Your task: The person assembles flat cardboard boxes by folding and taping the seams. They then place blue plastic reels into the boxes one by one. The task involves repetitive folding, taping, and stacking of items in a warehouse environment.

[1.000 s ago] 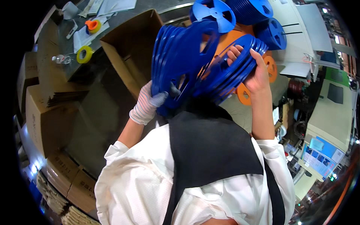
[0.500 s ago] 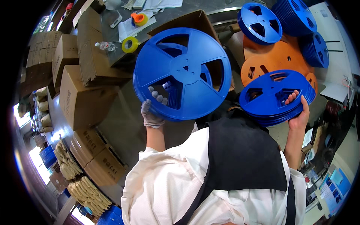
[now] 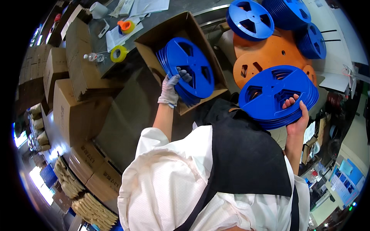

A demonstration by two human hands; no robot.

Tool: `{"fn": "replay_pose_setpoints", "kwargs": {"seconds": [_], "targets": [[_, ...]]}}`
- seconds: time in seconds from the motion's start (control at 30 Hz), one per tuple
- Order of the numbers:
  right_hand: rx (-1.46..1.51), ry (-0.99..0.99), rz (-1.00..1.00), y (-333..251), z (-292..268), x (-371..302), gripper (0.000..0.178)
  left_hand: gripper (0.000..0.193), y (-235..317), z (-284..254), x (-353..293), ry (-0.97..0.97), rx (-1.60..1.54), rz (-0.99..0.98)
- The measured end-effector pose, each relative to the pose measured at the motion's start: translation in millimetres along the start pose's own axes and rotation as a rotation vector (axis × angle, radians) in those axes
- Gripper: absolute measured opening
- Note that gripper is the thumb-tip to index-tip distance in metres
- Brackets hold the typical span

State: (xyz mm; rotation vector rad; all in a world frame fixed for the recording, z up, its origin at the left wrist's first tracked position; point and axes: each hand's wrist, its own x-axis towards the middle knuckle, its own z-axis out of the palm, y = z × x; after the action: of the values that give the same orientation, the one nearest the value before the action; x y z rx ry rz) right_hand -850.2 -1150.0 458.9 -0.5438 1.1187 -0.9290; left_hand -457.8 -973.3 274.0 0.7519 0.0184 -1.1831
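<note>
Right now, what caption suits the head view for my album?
Gloved left hand holds blue reels at an open carton; bare right hand grips another stack.

Shot from head-worn left fisheye, facing steeply down, close above black apron (image 3: pixel 250 161), beyond it open carton (image 3: pixel 151 56).

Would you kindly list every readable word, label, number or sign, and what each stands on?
Brown cardboard cartons at left: dark print, not quoted here.
White paper sheets, top: too small to read.
Blue and white sheet, right: too blurred to read.
Round blue plastic reels: no lettering discernible.
</note>
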Motion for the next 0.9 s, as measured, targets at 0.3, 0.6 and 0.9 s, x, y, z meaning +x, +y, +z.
{"fn": "replay_pose_setpoints", "kwargs": {"seconds": [0.3,0.6,0.9], "targets": [[-0.007,0.137,-0.1,2.7,-12.5,-20.1,0.038,0.024,-71.7,-79.2,118.9,0.332,0.151,-0.196],[-0.003,0.328,-0.2,11.7,-27.6,-37.6,0.038,0.022,-97.0,-106.8,169.9,0.279,0.175,-0.309],[0.012,0.42,-0.179,13.8,-21.4,-33.9,0.031,0.038,-104.9,-85.9,202.6,-1.369,3.182,-0.052]]}}
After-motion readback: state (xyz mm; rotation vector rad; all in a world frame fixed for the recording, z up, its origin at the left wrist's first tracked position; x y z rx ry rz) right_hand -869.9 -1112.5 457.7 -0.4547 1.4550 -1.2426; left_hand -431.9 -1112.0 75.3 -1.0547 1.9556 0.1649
